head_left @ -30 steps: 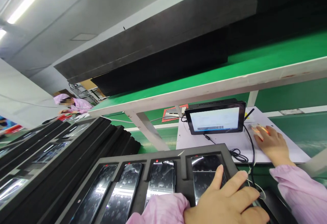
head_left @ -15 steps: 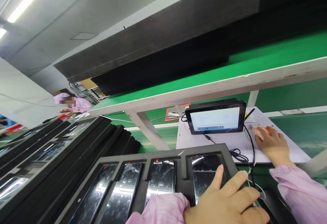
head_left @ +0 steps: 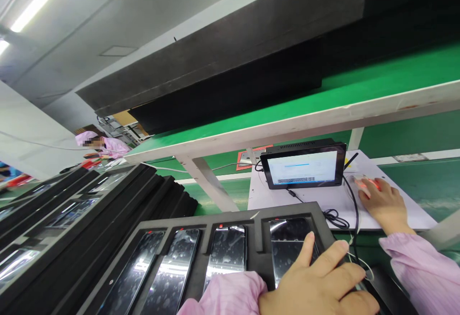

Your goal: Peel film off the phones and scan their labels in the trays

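My left hand point(head_left: 319, 281) lies with fingers spread over the right end of a black foam tray point(head_left: 257, 238). Its index finger reaches across a dark smartphone point(head_left: 287, 250) in the rightmost slot; whether it presses on the phone I cannot tell. Further left in the tray are a phone point(head_left: 226, 253), a second phone point(head_left: 174, 267) and a third phone point(head_left: 134, 269), all glossy with small red tabs at their tops. On the white board, my right hand point(head_left: 386, 205) curls over a computer mouse point(head_left: 368, 185) with red-orange lights, mostly covered by the fingers.
A small monitor point(head_left: 305, 166) with a lit screen stands on the white board point(head_left: 258, 195), with a coiled black cable point(head_left: 336, 218) nearby. Stacked black trays point(head_left: 118, 214) rise at the left. A pale frame bar point(head_left: 251, 138) crosses ahead. A co-worker point(head_left: 111, 146) sits far left.
A blue bar has appeared on the monitor's screen. The red-edged item behind the monitor has shifted slightly right. The co-worker's head and hands have moved a little; both my hands stay in place.
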### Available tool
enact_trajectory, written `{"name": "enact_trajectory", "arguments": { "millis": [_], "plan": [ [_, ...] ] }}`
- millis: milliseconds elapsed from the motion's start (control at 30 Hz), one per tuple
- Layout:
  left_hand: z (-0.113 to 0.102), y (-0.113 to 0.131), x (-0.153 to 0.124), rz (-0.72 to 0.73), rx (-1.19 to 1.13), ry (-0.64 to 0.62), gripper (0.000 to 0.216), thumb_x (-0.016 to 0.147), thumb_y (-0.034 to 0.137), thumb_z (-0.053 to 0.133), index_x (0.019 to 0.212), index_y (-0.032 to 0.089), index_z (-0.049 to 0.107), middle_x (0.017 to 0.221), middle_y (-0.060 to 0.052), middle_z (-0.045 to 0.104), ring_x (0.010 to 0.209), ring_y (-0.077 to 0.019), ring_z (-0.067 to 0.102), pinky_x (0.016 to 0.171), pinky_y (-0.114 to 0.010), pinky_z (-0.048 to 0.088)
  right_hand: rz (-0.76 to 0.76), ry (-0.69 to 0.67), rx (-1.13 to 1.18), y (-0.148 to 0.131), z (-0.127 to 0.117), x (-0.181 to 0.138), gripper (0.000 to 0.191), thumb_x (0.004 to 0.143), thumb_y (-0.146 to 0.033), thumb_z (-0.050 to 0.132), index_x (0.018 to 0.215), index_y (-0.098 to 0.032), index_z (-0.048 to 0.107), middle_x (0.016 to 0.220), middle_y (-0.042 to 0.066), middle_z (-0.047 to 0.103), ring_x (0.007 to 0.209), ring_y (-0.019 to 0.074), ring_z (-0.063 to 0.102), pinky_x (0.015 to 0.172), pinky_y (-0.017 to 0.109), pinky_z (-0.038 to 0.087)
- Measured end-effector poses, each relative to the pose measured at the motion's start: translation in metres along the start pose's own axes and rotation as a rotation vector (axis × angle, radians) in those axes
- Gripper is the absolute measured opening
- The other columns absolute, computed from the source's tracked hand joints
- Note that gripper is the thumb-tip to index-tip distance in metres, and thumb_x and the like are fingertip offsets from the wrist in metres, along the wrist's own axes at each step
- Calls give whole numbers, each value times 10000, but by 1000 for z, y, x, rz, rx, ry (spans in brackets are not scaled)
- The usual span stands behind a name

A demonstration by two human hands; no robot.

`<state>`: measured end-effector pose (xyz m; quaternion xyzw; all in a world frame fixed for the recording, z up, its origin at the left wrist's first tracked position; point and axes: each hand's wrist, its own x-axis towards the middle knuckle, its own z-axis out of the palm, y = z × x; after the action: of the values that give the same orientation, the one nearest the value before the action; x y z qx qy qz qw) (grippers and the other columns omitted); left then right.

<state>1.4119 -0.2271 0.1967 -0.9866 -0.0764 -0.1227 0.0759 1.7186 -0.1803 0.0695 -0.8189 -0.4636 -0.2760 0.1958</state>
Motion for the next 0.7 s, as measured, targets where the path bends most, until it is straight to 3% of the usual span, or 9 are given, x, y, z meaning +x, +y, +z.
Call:
{"name": "enact_trajectory", "arguments": {
  "millis": [267,467,700],
  "plan": [
    [2,1,0,-20,-2,74,279,953,386,397,1111,374,626,1202,71,621,1373,-204,292,1045,-530,363,-25,-6,10,1,-2,1,378,861,-280,406,984,-94,712,1013,190,633,741,258,582,601,333,466],
    [1,2,1,-25,-27,15,264,934,382,449,1134,371,622,1194,48,629,1357,-214,324,1068,-532,326,-30,-8,10,2,2,0,367,872,-274,391,972,-125,711,1012,170,629,753,249,570,620,335,466],
    [0,2,1,-36,-47,29,263,943,372,435,1126,359,624,1200,56,627,1367,-206,305,1073,-522,320,-6,-52,13,2,0,0,340,848,-281,450,994,-133,719,1028,164,626,729,233,565,666,337,474]
  ]
}}
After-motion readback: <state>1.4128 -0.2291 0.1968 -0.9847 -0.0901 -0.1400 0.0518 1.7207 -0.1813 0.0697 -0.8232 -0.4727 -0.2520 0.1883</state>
